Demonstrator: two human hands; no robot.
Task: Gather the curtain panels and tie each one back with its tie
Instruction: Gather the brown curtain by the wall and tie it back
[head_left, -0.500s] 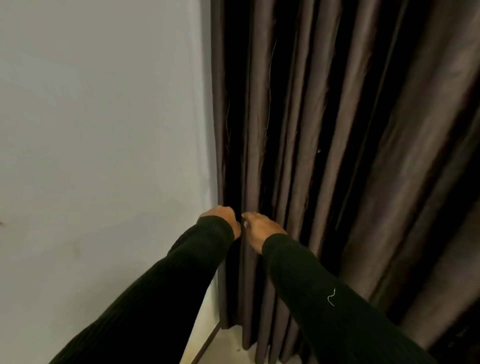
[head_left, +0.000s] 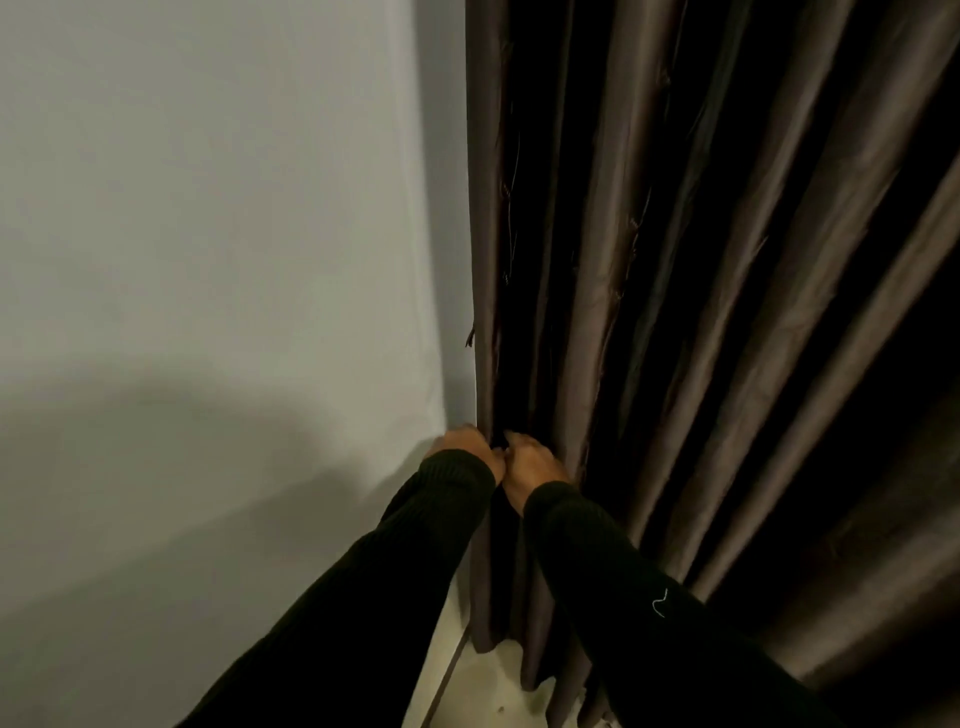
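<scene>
From the head camera, a dark brown curtain panel (head_left: 675, 291) hangs in deep vertical folds across the right half of the view, its left edge running down just beside a pale grey wall (head_left: 208, 234) that fills the left half. Loose threads show along a few of the folds near that edge. Both arms reach forward in dark ribbed sleeves (head_left: 363, 597), and a small pale thread clings to the right one. The left hand (head_left: 465, 447) sits at the curtain's leftmost fold, its fingers curled in toward the fabric edge, apparently closed on it (the fingertips themselves are hidden in the fold, so the exact grip cannot be told). The right hand (head_left: 532, 465) lies touching the left one, knuckles up, its fingers bent in against the next folds and seemingly gripping the cloth there. Below the hands the bunched folds drop to a light floor (head_left: 498, 691), where the hem ends just above the surface, next to a dark strip along the foot of the wall.
</scene>
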